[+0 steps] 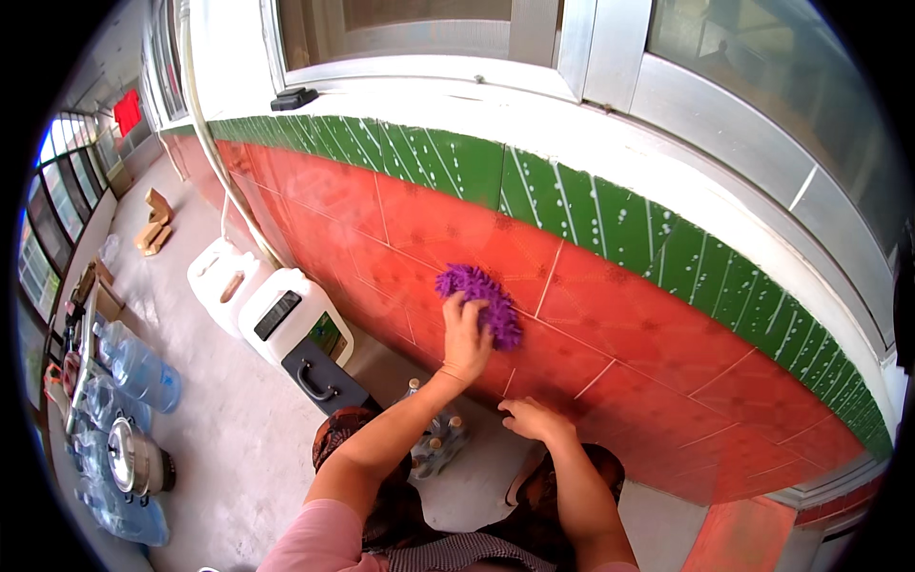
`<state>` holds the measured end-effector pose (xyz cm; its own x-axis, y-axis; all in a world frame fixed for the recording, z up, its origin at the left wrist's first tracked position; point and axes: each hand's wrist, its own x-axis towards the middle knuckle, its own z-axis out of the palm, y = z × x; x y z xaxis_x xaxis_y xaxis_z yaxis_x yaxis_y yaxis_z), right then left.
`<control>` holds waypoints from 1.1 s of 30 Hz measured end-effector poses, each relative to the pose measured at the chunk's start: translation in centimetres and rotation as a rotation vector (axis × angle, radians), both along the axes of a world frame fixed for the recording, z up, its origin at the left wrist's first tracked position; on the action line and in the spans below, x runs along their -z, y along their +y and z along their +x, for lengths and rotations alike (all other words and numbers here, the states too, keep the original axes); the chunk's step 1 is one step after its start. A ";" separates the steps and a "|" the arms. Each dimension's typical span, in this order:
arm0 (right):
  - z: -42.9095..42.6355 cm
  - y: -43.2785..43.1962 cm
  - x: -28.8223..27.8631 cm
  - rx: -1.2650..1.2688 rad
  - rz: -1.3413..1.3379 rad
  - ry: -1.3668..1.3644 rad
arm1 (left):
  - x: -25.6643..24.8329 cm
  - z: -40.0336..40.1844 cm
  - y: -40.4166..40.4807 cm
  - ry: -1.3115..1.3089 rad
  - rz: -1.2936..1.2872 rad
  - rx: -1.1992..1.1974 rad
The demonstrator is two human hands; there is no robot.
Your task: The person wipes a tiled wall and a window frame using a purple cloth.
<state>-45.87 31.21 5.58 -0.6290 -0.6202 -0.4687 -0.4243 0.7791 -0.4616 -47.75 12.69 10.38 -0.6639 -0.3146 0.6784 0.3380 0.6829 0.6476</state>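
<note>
My left hand point(468, 339) grips a purple chenille cleaning pad point(500, 307) and presses it against the red tiled wall point(457, 229). Its fingers are spread over the back of the pad. My right hand point(532, 418) holds nothing visible; its fingers are loosely bent and apart, close to the lower part of the wall. Above the red tiles runs a band of green tiles point(472, 171) with white streaks and spots. A pack of capped plastic bottles point(439, 443) stands on the floor below my left forearm.
White plastic jerrycans point(268, 314) and a dark case with a handle point(322, 375) stand left along the wall. A pipe point(207, 136) runs down it. Farther left are large water bottles point(143, 372), a steel pot point(132, 457) and cardboard boxes point(154, 225). A black object point(294, 99) lies on the sill.
</note>
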 end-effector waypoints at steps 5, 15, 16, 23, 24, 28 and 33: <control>0.7 -0.1 -2.1 -0.066 -0.032 0.003 | -3.2 -1.1 -3.9 0.278 0.462 -0.083; 1.5 1.2 0.4 -0.031 -0.062 0.021 | -19.2 0.9 2.5 0.635 -0.142 -0.175; 1.4 1.5 1.0 -0.033 -0.088 0.018 | -19.3 1.0 4.1 0.660 -0.232 -0.120; 5.4 2.1 -1.3 0.239 -0.797 -0.146 | -19.8 4.8 6.7 0.613 -0.558 0.141; 6.8 2.3 -3.5 0.326 -0.965 -0.160 | -19.5 5.4 6.3 0.581 -0.527 0.184; 9.9 1.7 -12.5 0.442 -1.347 0.066 | -14.9 7.7 6.3 0.351 -0.337 0.291; 8.0 2.1 -12.7 0.518 -1.234 0.238 | -11.6 10.1 7.2 0.200 -0.108 0.330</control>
